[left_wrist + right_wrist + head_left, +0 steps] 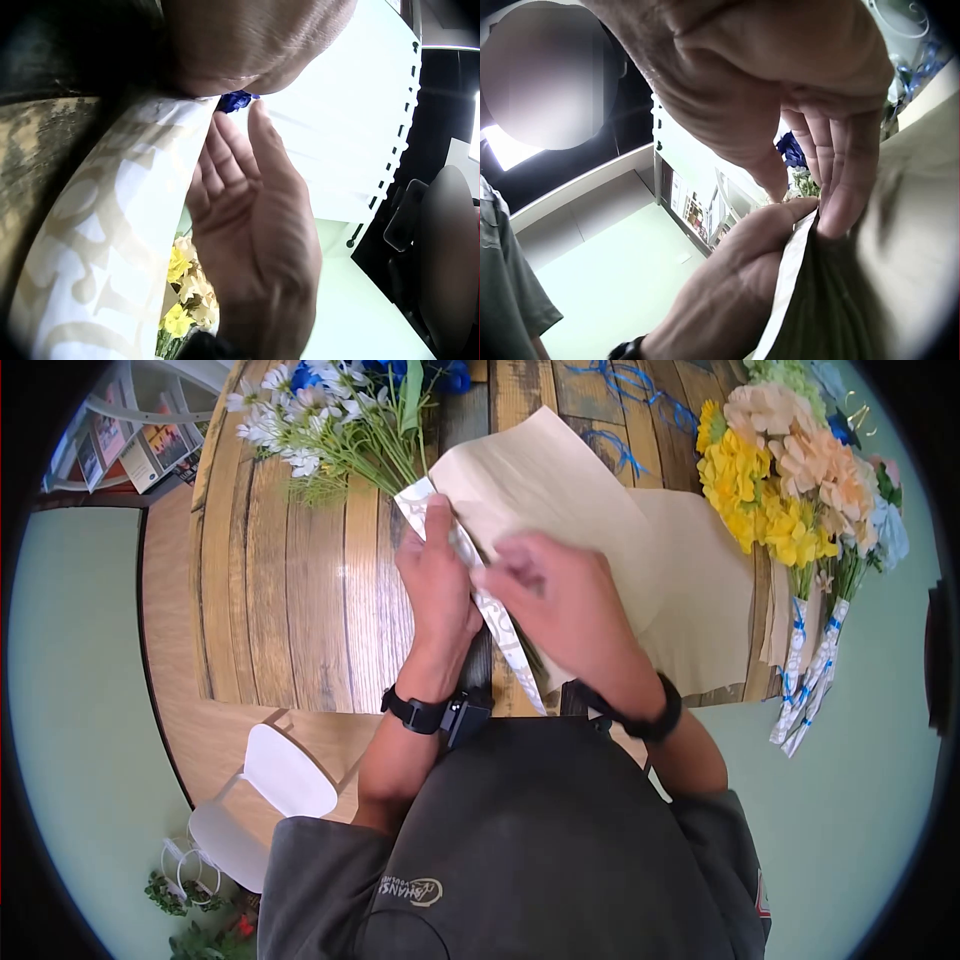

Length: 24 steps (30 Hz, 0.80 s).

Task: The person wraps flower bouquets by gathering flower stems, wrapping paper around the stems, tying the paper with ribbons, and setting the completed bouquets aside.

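My left hand (438, 590) grips a bouquet's wrapped stems at the middle of the table, thumb lying along the wrapper's upper part. The wrapper (507, 635) is white paper with a beige scroll print, rolled into a narrow cone. White daisies (310, 410) and green stems fan out from its upper end. Just right of the wrapper is my right hand (570, 595), slightly blurred. In the right wrist view its fingers (840, 176) reach down at the paper's edge, beside the left thumb. The left wrist view shows its thumb and fingers apart.
Tan wrapping paper (690, 580) spreads over the wooden table (270, 590) under the right forearm. Yellow flowers (745, 480) and peach flowers (800, 445), in wrapped bunches, lie at the right edge. Blue ribbon (640, 385) curls at the back. A white chair (290, 770) stands left.
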Motion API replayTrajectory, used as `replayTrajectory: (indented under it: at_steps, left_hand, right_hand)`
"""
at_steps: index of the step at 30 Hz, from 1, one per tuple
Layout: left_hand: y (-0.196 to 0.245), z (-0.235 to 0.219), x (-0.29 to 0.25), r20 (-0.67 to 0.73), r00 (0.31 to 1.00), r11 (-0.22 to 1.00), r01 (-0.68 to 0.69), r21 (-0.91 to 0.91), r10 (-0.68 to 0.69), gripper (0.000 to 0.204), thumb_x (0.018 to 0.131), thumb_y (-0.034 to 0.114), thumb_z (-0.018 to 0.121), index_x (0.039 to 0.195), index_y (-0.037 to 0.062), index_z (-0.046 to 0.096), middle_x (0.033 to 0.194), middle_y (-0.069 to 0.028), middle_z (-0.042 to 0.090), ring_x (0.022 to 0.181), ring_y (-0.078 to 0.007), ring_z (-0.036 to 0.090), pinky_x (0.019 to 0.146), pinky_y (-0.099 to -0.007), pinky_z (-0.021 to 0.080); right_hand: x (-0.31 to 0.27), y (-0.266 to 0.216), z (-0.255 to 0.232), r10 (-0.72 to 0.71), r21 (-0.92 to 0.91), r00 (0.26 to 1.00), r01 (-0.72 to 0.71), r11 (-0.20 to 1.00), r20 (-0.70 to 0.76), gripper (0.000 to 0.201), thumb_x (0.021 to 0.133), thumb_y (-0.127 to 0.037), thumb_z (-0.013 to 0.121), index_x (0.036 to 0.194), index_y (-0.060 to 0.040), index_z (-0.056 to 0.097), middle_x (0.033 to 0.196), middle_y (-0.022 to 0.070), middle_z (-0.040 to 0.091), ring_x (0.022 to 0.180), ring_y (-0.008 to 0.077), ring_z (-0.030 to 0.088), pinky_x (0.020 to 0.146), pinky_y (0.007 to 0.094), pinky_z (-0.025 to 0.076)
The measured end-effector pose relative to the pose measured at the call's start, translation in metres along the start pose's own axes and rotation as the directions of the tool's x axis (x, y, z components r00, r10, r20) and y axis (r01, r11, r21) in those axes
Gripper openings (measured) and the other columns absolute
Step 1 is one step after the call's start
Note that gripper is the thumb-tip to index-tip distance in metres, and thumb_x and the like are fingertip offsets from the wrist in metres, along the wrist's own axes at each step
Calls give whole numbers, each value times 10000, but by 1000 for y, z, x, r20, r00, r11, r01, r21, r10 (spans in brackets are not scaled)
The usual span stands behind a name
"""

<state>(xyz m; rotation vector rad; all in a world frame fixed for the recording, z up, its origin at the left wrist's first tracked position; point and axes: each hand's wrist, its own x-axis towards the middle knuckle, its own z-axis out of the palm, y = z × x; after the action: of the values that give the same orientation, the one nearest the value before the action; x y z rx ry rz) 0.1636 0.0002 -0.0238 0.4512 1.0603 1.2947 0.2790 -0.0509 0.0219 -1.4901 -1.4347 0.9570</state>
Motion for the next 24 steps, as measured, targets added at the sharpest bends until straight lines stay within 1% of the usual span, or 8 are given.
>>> replayTrajectory:
  at_steps: [1, 3, 4, 6, 10, 17, 22, 24]
  left_hand:
    - [0, 0, 1, -1, 1000, 1000, -3, 10, 3, 277, 1009, 265, 572, 1066, -6, 582, 913, -91, 667, 763, -166, 671, 650, -293, 554]
    - [-2, 2, 2, -13, 1000, 1000, -20, -8, 19, 273, 1009, 259, 570, 1070, -7, 587, 902, -89, 668, 761, -170, 672, 652, -303, 554]
    - [-3, 4, 2, -18, 999, 998, -45, -35, 45, 269, 1009, 252, 569, 1074, -7, 593, 891, -86, 669, 760, -174, 673, 654, -312, 555]
    - [-4, 6, 1, -44, 999, 1000, -24, 1, 24, 278, 1006, 241, 568, 1103, -19, 594, 909, -89, 671, 771, -182, 676, 669, -325, 556]
    - [-5, 6, 2, -15, 999, 994, -42, 100, 43, 297, 1020, 248, 528, 1061, -40, 588, 949, -102, 673, 776, -180, 674, 685, -324, 555]
    - [-10, -5, 5, 113, 990, 996, -89, 15, 87, 351, 1030, 253, 532, 1158, -73, 557, 1050, -150, 677, 880, -226, 700, 750, -355, 598]
    - [-8, -11, 3, 171, 982, 994, -90, 63, 78, 354, 1038, 228, 496, 1261, -44, 539, 1153, -143, 662, 1032, -242, 670, 895, -371, 562]
    - [-5, -7, -5, 163, 985, 996, -65, 57, 55, 318, 1024, 222, 528, 1218, -28, 557, 1098, -121, 665, 982, -222, 669, 862, -352, 556]
  right_hand:
    - [-22, -1, -4, 13, 9, 1000, -13, 1000, 1, 248, 834, -199, 758, 891, 21, 657, 767, 155, 696, 664, 315, 682, 628, 377, 532]
    - [-60, 0, -9, 158, -77, 987, -156, 985, 18, 178, 851, -79, 758, 965, 33, 681, 918, 111, 711, 782, 153, 673, 689, 264, 533]
    - [-68, 6, -8, 169, -63, 985, -168, 984, 17, 178, 851, -79, 758, 965, 33, 681, 918, 111, 711, 782, 153, 673, 689, 264, 533]
    - [-90, 20, 0, -35, -137, 995, 21, 990, -98, 176, 830, -50, 771, 967, 22, 688, 949, 101, 698, 755, 167, 655, 645, 263, 517]
    - [-96, 33, 7, -43, -29, 981, 38, 999, -191, 113, 849, -11, 735, 946, 24, 687, 932, 106, 690, 657, 151, 601, 558, 250, 468]
    - [-93, 35, 5, 292, 172, 952, -273, 946, -94, 91, 894, -35, 703, 858, 41, 667, 736, 56, 649, 609, 55, 541, 541, 232, 439]
    - [-90, 33, 7, 307, 169, 949, -291, 942, -77, 105, 886, -41, 708, 840, 39, 659, 709, 48, 646, 598, 51, 549, 541, 236, 447]
    - [-90, 34, 8, 286, 145, 955, -274, 951, -75, 108, 884, -42, 711, 839, 41, 659, 712, 50, 650, 600, 51, 555, 542, 239, 450]
